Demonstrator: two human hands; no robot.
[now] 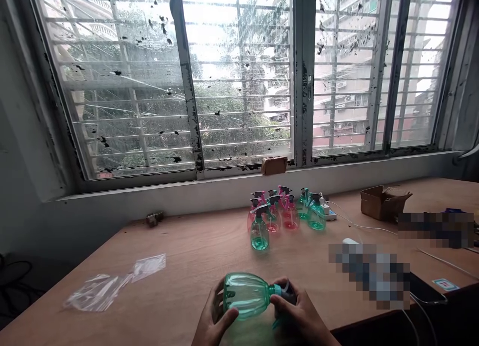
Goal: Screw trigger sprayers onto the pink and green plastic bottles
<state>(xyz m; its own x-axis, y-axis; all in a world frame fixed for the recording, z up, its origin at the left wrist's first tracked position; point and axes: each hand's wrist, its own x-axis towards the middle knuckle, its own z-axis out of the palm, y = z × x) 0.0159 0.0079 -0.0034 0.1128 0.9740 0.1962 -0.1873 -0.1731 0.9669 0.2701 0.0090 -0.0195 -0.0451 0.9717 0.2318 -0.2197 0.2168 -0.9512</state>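
A clear green spray bottle (249, 295) lies on its side between my two hands, above the front of the table, with its neck toward the right. My left hand (217, 318) is wrapped around the bottle's base, thumb along the near side. With its fingers closed, my right hand (294, 306) grips the dark and teal spray head (286, 292) at the neck. The fingers behind the bottle and head are partly hidden. Farther back stands a group of upright spray bottles, among them a green one (259, 235) in front and a pink one (290, 218).
Clear plastic bags (99, 292) lie on the wooden table (187, 251) at left. An open cardboard box (381, 203) sits at the back right, near a white power strip (330, 214) and cables. Blurred items lie at right. A brown block (274, 165) rests on the windowsill.
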